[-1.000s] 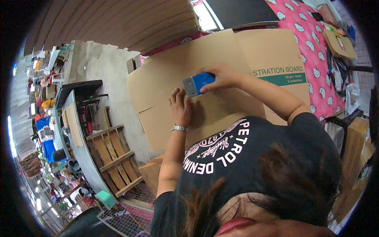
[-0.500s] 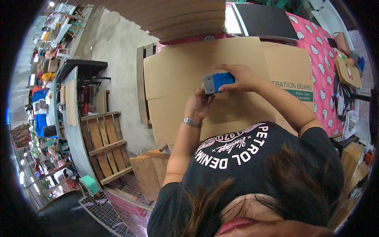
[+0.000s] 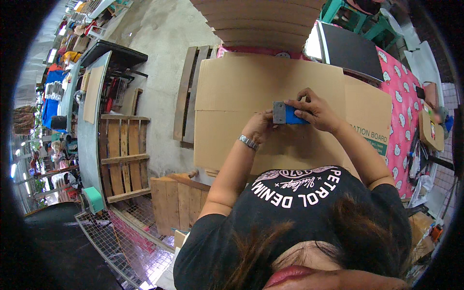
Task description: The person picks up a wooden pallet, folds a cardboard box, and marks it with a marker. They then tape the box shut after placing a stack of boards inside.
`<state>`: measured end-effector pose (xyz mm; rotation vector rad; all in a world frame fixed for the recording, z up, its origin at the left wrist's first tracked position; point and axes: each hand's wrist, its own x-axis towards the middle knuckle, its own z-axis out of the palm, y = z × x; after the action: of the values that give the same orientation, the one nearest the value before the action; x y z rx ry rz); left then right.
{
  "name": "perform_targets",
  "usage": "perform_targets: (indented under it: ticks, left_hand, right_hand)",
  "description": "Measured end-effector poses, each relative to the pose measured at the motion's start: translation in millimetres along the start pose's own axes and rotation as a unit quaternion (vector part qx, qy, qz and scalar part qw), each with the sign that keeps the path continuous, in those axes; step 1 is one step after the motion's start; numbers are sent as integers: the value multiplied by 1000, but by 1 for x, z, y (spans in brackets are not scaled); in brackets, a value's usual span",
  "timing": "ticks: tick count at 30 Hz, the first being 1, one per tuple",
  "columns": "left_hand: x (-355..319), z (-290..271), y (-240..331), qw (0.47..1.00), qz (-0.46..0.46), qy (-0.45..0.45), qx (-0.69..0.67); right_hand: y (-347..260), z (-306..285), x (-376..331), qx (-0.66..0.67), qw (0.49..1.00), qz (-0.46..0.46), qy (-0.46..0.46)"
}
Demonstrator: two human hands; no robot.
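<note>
Between both hands I hold a small blue and grey block (image 3: 292, 115), its exact kind not clear to me. The grey end has dark spots like holes and points left. My right hand (image 3: 316, 111) grips the blue end, thumb and fingers closed around it. At the grey end, my left hand (image 3: 260, 126) pinches the lower left edge; some of its fingertips are hidden. A metal-banded watch (image 3: 249, 142) circles my left wrist. Beneath the hands lies a large flat brown cardboard box (image 3: 232, 92), with green print at its right side.
A tall stack of cardboard (image 3: 261, 21) rises beyond the flat box. To the right runs a pink patterned cloth (image 3: 398, 96) beside a black panel (image 3: 352, 50). Wooden pallets (image 3: 125, 159), a grey table (image 3: 92, 145) and a wire rack (image 3: 111, 241) stand at left.
The view has shifted, so the scene sits further right and lower. The block has turned slightly, and my right fingers have moved onto its upper edge. Both hands stay on it.
</note>
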<state>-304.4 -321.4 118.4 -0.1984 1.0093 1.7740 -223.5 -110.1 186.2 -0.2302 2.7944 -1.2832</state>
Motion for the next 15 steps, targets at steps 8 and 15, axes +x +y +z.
perform_targets:
  ticks: [8, 15]
  left_hand:
    - [-4, 29, -14, 979, 98, 170, 51]
    - [-29, 9, 18, 950, 187, 236, 88]
  right_hand:
    - [-1, -5, 0, 6, 1000, 12, -1]
    - [-24, 0, 19, -86, 995, 4, -51]
